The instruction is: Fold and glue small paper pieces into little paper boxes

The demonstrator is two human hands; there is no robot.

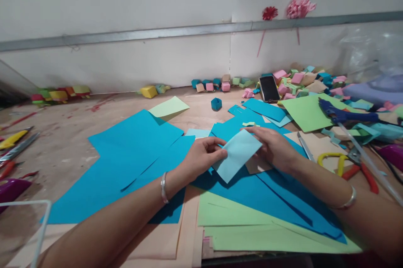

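A light blue piece of paper [238, 154] is held up between my two hands, tilted over the blue sheets. My left hand [206, 154] pinches its left edge, thumb on top. At the upper right edge, my right hand [272, 146] grips it with fingers partly hidden behind the paper. Beneath both hands lie large blue paper sheets [135, 167], with green sheets [233, 213] under them on the right. Beyond the hands sits a small folded blue paper piece [216, 104].
At right lie a craft knife [305, 147], pliers with red and yellow handles [354, 158] and a blue glue gun [346, 114]. A phone [269, 89] rests beside a heap of folded paper pieces [302, 81]. Scissors [19, 150] lie at left.
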